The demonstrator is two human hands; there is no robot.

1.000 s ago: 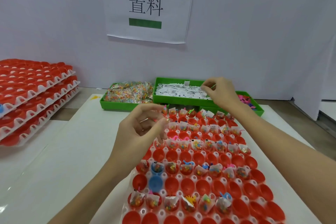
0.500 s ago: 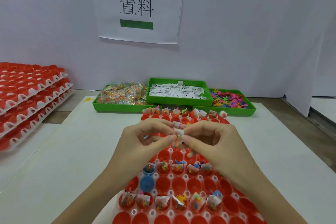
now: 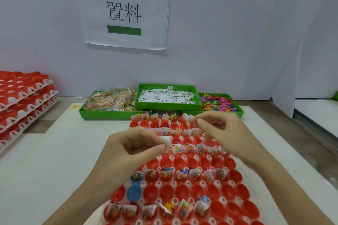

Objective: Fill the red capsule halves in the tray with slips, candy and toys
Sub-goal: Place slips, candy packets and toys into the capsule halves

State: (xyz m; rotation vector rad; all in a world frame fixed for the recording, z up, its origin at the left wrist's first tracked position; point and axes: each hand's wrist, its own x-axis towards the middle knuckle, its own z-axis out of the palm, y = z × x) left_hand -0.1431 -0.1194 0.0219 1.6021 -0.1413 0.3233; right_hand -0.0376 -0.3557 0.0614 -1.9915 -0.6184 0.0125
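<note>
While pinched in left grip [image 3: 135,144], slip [image 3: 166,140] tops tray [image 3: 184,184].

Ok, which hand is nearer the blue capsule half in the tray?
Left. The left hand hovers just above and behind the blue capsule half, its wrist passing right beside it. The right hand is farther back, over the tray's right side.

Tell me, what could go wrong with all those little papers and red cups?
The left hand pinches a small slip above the tray; it might flutter down into a cup that is already full. The right hand hangs low over the filled cups, so it could knock a packet out. Whole rows of red cups are empty between filled rows, so one could be missed.
</note>
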